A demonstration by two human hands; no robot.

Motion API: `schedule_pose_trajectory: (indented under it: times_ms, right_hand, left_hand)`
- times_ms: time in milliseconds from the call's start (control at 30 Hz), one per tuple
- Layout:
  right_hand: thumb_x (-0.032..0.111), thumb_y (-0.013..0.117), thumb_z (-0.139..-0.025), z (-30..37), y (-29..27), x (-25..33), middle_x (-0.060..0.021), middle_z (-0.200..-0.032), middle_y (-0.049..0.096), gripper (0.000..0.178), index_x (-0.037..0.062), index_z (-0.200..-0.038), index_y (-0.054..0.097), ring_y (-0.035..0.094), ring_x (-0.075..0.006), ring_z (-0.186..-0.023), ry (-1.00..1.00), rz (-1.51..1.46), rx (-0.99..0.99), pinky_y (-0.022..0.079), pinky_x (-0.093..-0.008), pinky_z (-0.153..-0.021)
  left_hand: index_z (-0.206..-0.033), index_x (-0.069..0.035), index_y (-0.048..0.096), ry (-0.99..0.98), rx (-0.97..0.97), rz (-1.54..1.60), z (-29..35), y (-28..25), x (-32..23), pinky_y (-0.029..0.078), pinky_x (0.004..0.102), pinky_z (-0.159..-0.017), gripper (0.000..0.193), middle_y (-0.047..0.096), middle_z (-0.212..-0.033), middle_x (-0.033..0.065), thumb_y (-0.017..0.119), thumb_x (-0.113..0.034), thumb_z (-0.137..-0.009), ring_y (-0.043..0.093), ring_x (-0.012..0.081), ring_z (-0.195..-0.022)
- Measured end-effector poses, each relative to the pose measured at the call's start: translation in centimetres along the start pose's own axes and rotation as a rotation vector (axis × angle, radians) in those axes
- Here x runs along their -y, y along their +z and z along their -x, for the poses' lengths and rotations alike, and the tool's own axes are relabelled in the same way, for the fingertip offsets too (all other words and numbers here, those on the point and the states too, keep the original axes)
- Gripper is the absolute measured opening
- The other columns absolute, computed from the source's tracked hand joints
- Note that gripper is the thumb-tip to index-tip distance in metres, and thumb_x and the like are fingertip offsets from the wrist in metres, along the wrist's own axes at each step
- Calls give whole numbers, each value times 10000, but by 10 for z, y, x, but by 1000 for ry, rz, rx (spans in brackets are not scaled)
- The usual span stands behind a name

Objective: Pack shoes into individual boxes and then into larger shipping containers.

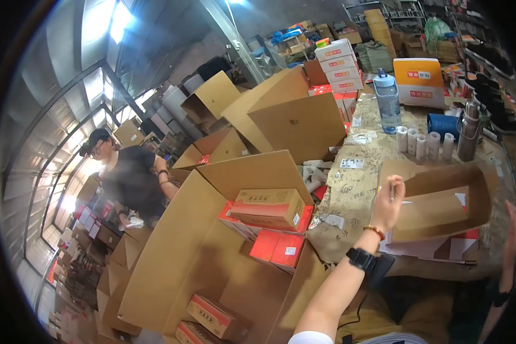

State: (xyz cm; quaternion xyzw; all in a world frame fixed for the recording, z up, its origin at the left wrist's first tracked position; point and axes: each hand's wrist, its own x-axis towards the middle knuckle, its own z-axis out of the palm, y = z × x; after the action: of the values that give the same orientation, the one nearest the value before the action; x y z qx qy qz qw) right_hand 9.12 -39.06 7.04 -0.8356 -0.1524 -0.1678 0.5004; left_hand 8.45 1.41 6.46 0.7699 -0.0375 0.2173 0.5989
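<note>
An open brown cardboard carton [421,232] stands on the worktable in front of me, over white and red printed card [463,247]. At its left side is my left hand [389,202], with the fingers loosely bent and apart; nothing shows in them, though the carton wall lies right behind. My right hand [513,229] is raised to the right of the carton, away from it, with its fingers stretched out and somewhat blurred.
Left of the table, a large open carton [178,252] holds brown boxes [268,207] and red boxes [276,247]. A blue bottle [389,103], white rolls [421,146], a steel flask [469,132] and an orange-white box [418,83] occupy the table's far part. Another person [133,178] stands at left.
</note>
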Motion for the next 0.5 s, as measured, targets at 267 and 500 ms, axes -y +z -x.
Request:
schedule_pose_trajectory:
  times_ms: [267, 500]
  right_hand:
    - [156, 499, -847, -73, 112, 66, -187, -808, 643, 271, -18, -985, 655, 609, -334, -838, -443, 495, 189, 417, -407, -901]
    - [192, 574, -839, -79, 124, 53, -246, -883, 634, 259, -22, -961, 656, 616, -387, -813, -136, 252, 543, 486, -414, -749]
  left_hand:
    - [-1205, -46, 500, -157, 100, 123, -34, -7, 23, 414, 307, -875, 579, 553, -1088, 100, 692, -417, -805, 493, 173, -1053]
    - [-1423, -140, 165, -146, 162, -863, -14, 28, -34, 330, 437, -1038, 1158, 330, -1378, 208, 836, -474, -541, 339, 378, -1280]
